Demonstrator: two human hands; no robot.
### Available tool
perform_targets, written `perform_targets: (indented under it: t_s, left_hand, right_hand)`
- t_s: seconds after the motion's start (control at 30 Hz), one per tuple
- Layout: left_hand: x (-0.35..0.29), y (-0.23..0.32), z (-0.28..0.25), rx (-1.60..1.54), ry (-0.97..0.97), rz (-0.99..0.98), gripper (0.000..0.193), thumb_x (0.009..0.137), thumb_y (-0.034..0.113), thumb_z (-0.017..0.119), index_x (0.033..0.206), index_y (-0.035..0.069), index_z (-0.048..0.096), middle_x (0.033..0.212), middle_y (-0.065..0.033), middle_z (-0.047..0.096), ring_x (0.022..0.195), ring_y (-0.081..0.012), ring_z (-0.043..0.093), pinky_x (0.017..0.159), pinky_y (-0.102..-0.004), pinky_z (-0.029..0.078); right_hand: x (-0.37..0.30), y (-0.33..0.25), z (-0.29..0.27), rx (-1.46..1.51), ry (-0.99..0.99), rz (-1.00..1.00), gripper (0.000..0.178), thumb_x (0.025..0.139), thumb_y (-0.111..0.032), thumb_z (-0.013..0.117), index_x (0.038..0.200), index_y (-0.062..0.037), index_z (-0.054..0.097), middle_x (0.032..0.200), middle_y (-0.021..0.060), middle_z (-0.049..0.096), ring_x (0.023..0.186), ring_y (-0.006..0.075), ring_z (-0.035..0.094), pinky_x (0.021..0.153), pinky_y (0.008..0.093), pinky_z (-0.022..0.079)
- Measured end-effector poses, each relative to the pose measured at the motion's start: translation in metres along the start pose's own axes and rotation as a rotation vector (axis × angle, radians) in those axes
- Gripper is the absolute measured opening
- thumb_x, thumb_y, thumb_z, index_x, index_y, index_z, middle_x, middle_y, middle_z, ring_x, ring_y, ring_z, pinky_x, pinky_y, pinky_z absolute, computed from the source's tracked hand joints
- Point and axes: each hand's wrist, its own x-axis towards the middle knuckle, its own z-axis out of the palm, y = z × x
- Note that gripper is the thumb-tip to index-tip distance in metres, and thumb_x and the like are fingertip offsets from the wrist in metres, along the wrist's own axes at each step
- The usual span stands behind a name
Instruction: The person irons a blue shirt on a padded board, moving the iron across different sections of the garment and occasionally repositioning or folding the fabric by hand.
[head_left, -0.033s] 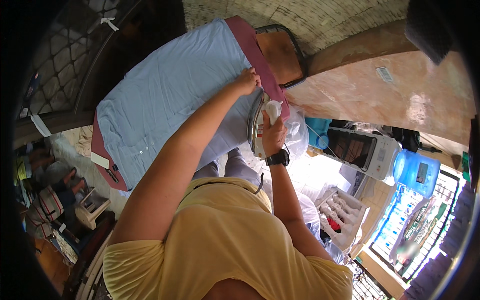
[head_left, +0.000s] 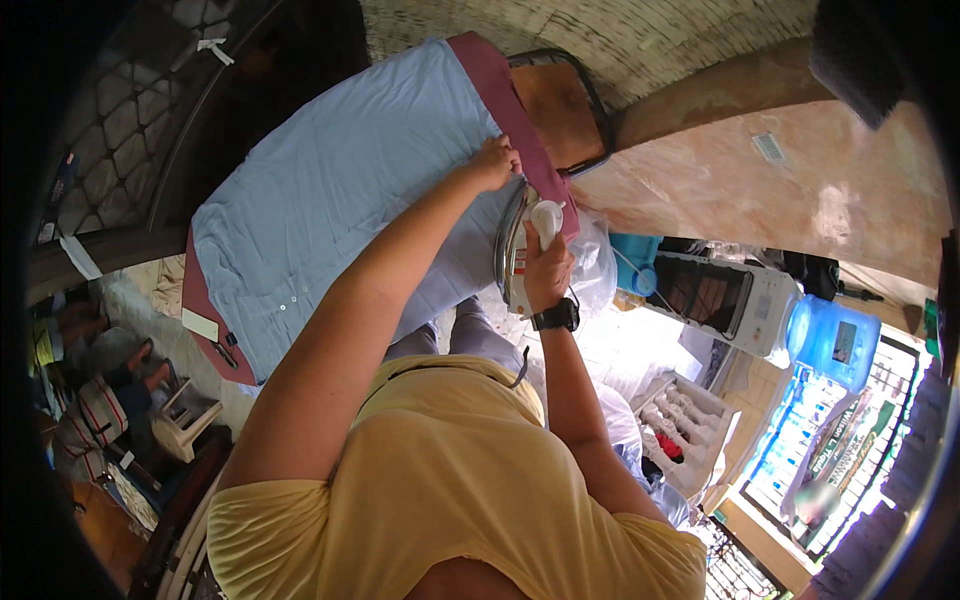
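Note:
A light-blue garment (head_left: 330, 180) with small white buttons lies spread over a board with a maroon cover (head_left: 520, 125). My left hand (head_left: 495, 163) is closed at the garment's right edge, with the fingertips pinching the cloth. Close below it, my right hand (head_left: 549, 270) wraps round the handle of a clothes iron (head_left: 513, 250). The iron is at the board's near right edge, its white top part showing above my fist. Its soleplate is hidden, so I cannot tell whether it touches the cloth.
A brown seat with a black frame (head_left: 560, 112) stands beyond the board. A clear plastic bag (head_left: 598, 262), a white and black appliance (head_left: 715, 300) and a blue water jug (head_left: 838, 345) are at the right. A pale rectangular object (head_left: 200, 324) rests on the board's left end.

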Motion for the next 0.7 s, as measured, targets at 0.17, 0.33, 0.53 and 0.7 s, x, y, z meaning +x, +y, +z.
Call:
perform_targets:
  t_s: [0.17, 0.33, 0.53, 0.7]
  left_hand:
    - [-0.006, 0.007, 0.000, 0.015, 0.035, -0.031, 0.007, 0.079, 0.009, 0.068, 0.083, 0.014, 0.068, 0.098, -0.0055, 0.061, 0.104, -0.0251, 0.053, 0.090, -0.0383, 0.043]
    - [-0.004, 0.022, -0.006, 0.068, 0.071, -0.103, 0.013, 0.082, 0.014, 0.071, 0.091, 0.012, 0.061, 0.107, -0.0074, 0.054, 0.103, -0.0262, 0.055, 0.087, -0.0408, 0.048]
    - [0.000, 0.028, -0.028, 0.191, -0.031, 0.037, 0.014, 0.083, 0.012, 0.070, 0.089, 0.010, 0.057, 0.104, -0.0080, 0.054, 0.101, -0.0257, 0.056, 0.089, -0.0395, 0.048]
    - [0.011, 0.017, -0.025, 0.168, -0.015, 0.093, 0.015, 0.081, 0.009, 0.071, 0.081, 0.008, 0.056, 0.091, -0.0077, 0.059, 0.094, -0.0267, 0.058, 0.088, -0.0377, 0.047]
  right_hand:
    - [-0.002, 0.008, 0.002, 0.011, 0.014, -0.003, 0.051, 0.089, -0.047, 0.067, 0.077, 0.0008, 0.054, 0.061, 0.0239, 0.062, 0.061, 0.0431, 0.066, 0.051, 0.0500, 0.050]
    - [0.006, 0.017, 0.003, -0.071, -0.019, -0.006, 0.052, 0.088, -0.050, 0.067, 0.080, 0.0013, 0.057, 0.064, 0.0246, 0.063, 0.065, 0.0446, 0.066, 0.053, 0.0493, 0.051]
    - [0.008, 0.025, -0.019, 0.007, -0.143, 0.019, 0.052, 0.087, -0.051, 0.068, 0.087, 0.0004, 0.058, 0.068, 0.0249, 0.064, 0.069, 0.0457, 0.065, 0.058, 0.0511, 0.052]
    - [0.013, 0.033, -0.014, 0.010, -0.110, -0.078, 0.050, 0.087, -0.049, 0.069, 0.087, -0.0002, 0.057, 0.068, 0.0253, 0.064, 0.069, 0.0469, 0.064, 0.059, 0.0519, 0.051]
